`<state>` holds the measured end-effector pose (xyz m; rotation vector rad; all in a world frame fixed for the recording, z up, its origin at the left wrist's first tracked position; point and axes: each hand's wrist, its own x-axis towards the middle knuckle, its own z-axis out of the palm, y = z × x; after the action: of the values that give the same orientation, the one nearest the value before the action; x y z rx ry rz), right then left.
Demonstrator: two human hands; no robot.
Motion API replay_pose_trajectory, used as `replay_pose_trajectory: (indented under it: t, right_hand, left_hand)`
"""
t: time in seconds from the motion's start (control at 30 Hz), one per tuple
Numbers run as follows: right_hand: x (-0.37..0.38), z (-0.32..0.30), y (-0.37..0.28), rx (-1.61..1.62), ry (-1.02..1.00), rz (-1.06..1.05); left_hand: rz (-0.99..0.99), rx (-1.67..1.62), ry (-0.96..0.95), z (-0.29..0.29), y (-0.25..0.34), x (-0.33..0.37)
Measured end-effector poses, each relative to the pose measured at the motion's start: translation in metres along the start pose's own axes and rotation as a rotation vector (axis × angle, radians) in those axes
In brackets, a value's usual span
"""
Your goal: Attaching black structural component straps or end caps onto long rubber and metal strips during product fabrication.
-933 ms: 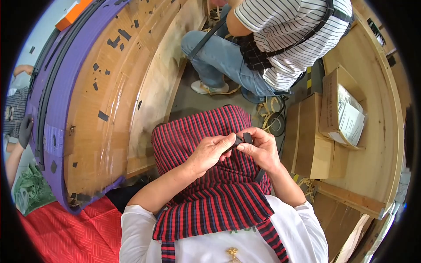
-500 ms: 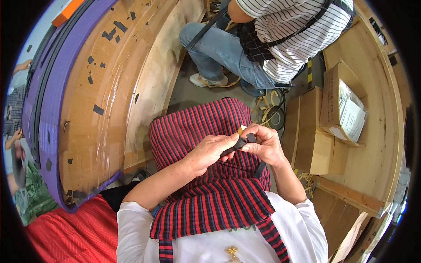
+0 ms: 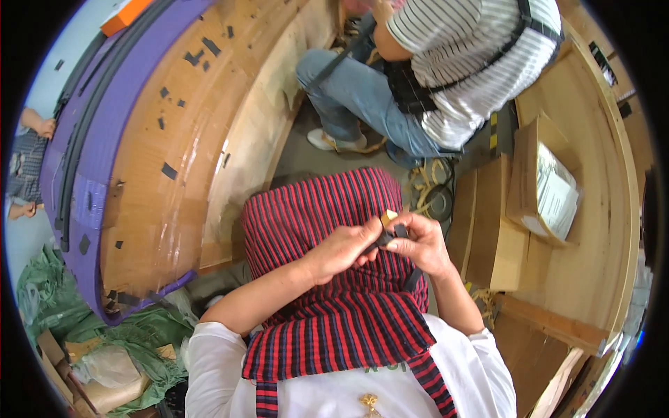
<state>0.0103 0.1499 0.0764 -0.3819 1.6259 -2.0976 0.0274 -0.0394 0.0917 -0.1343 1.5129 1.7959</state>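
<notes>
Above my lap, my left hand [image 3: 340, 252] is closed round a small black strip [image 3: 380, 242], its thumb pressed along the top. A pale yellow tab [image 3: 389, 217] sticks up beside the strip; whether it is part of it I cannot tell. My right hand [image 3: 424, 245] meets the left one and pinches a short black piece [image 3: 400, 230] between thumb and fingers. The two black parts nearly touch, and the fingers hide whether they are joined. Under both hands lies a red and black striped apron [image 3: 317, 202].
To the left stands a table with a taped brown top [image 3: 150, 209] and purple padded edge [image 3: 83, 181], dotted with black scraps. Green sacks [image 3: 150, 341] lie below it. A co-worker in a striped shirt [image 3: 474, 63] sits ahead. On the right are cardboard boxes [image 3: 491, 223] and a wooden panel [image 3: 599, 195].
The yellow tab shows more above my fingers. My hands stay together and have shifted slightly. At lower left, red cloth has left the view and green sacks show. The co-worker's arm has shifted.
</notes>
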Motion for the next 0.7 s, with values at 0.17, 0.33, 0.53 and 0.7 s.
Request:
replay_pose_trajectory:
  t: [0.17,0.33,0.53,0.7]
  right_hand:
    - [-0.001,0.003,-0.002,-0.059,0.043,0.025]
    - [-0.001,0.008,-0.013,-0.108,-0.025,-0.051]
    - [-0.001,0.006,-0.010,0.072,-0.120,-0.006]
    - [0.003,0.001,-0.004,0.060,-0.121,-0.001]
  left_hand:
    - [0.034,0.056,-0.088,-0.002,-0.006,0.004]
    - [0.007,-0.039,-0.272,-0.008,-0.008,0.008]
    - [0.022,-0.034,-0.410,-0.010,-0.011,0.006]
    - [0.059,-0.029,-0.332,-0.007,-0.012,0.006]
